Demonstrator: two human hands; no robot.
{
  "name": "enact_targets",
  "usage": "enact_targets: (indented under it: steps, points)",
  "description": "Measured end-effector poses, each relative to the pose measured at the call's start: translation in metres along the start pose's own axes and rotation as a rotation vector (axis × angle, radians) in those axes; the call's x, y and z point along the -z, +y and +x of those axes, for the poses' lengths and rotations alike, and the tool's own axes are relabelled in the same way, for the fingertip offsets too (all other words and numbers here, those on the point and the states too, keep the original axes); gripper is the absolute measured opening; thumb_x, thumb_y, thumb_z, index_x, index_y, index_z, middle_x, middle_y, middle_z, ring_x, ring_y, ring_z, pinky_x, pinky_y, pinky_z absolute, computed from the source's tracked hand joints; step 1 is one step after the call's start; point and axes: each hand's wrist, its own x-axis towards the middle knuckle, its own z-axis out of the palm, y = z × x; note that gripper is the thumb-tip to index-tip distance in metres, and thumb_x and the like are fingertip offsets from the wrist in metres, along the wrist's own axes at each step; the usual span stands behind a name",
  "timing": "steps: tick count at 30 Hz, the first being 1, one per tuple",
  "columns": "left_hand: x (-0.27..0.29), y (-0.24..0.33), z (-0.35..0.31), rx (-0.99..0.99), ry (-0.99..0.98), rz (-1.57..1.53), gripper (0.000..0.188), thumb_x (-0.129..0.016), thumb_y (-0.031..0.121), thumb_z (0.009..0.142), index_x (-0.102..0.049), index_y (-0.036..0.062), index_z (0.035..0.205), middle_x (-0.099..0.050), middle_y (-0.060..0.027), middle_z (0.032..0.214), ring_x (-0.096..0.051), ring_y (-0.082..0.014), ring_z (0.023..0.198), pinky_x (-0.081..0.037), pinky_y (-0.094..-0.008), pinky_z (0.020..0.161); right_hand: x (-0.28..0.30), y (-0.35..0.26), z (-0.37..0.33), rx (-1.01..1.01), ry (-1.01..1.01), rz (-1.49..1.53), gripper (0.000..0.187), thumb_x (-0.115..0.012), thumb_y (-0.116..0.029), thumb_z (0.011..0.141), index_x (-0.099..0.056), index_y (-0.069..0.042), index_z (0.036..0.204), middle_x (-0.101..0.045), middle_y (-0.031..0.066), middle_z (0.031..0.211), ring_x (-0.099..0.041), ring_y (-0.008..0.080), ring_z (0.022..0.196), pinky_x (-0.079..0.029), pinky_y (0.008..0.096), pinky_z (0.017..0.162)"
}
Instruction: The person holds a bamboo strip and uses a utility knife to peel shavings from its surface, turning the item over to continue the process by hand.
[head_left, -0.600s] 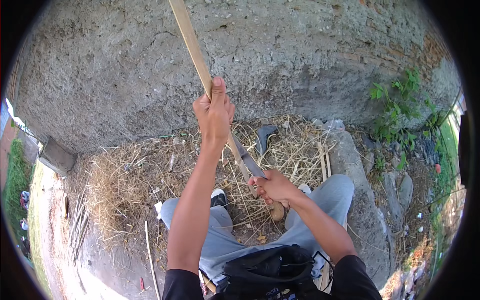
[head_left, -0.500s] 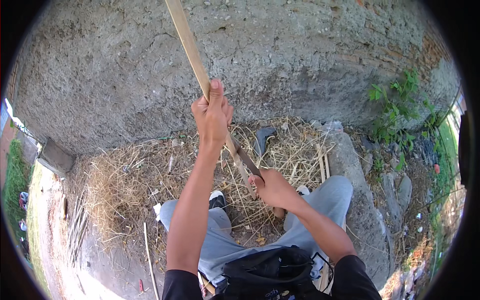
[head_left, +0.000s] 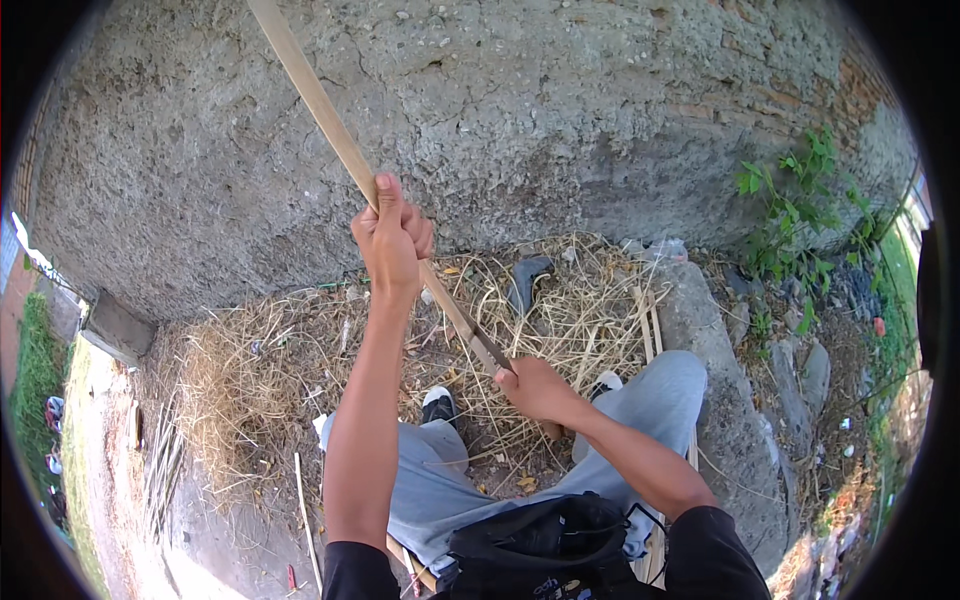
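Observation:
A long, flat bamboo-like strip (head_left: 320, 105) runs slanting from the upper left down toward my knees. My left hand (head_left: 392, 245) is wrapped round its middle, thumb lying along it. Low over the shavings, my right hand (head_left: 530, 388) is closed on a knife, whose dark blade (head_left: 490, 346) lies against the strip's lower part. The knife's handle is hidden in my fingers, and whether they also touch the strip's lower end I cannot tell.
Pale curled shavings (head_left: 235, 400) cover the ground between and left of my feet. A rough wall (head_left: 500, 100) rises ahead. A dark boot-like object (head_left: 525, 280) lies near its base. To the right are a stone slab (head_left: 735, 420) and a leafy plant (head_left: 795, 210); loose strips (head_left: 160, 455) lie left.
My left hand has shifted left and slightly nearer, tilting the strip's upper end leftward. The strip's lower end has drawn up toward my right hand, and the blade lies closer along it.

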Motion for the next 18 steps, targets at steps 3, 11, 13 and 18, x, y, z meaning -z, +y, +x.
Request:
enact_targets:
  steps: [3,11,13,18]
  points:
    - [-0.001,0.0,-0.004,-0.02,-0.05,-0.052,0.051,-0.05,0.042,0.098,-0.03,0.0141,0.06,-0.024,0.0065,0.046,-0.021,-0.0047,0.037,-0.014,-0.0256,0.036,0.023,-0.027,-0.011,-0.336,-0.231,0.544,0.023,-0.044,-0.016,0.097,-0.058,0.002,0.099,-0.045,0.0005,0.059,-0.04,0.0088,0.043,-0.036,0.028,0.039]
    - [-0.005,-0.004,-0.005,0.011,-0.064,-0.064,0.051,-0.05,0.043,0.097,-0.029,0.0154,0.06,-0.022,0.0066,0.047,-0.019,-0.0049,0.038,-0.013,-0.0257,0.037,0.01,-0.053,-0.021,0.125,0.143,-0.094,0.027,-0.047,-0.019,0.096,-0.063,0.002,0.096,-0.056,0.0142,0.059,-0.056,0.0269,0.052,-0.044,0.0388,0.052]
    - [-0.007,-0.004,-0.008,0.006,-0.081,-0.078,0.051,-0.05,0.044,0.097,-0.03,0.0152,0.06,-0.023,0.0066,0.047,-0.02,-0.0048,0.038,-0.014,-0.0257,0.037,0.004,-0.057,-0.024,0.195,0.248,-0.03,0.027,-0.046,-0.018,0.095,-0.064,0.002,0.094,-0.058,0.0193,0.061,-0.06,0.034,0.056,-0.046,0.0439,0.058]
    - [-0.016,-0.001,0.0,-0.046,-0.096,-0.01,0.05,-0.049,0.043,0.097,-0.03,0.0145,0.061,-0.024,0.0065,0.048,-0.021,-0.0046,0.039,-0.014,-0.0254,0.037,-0.035,0.052,0.017,0.087,0.203,-0.262,0.027,-0.048,-0.019,0.094,-0.062,0.003,0.087,-0.059,0.0229,0.065,-0.061,0.0385,0.062,-0.047,0.0465,0.062]
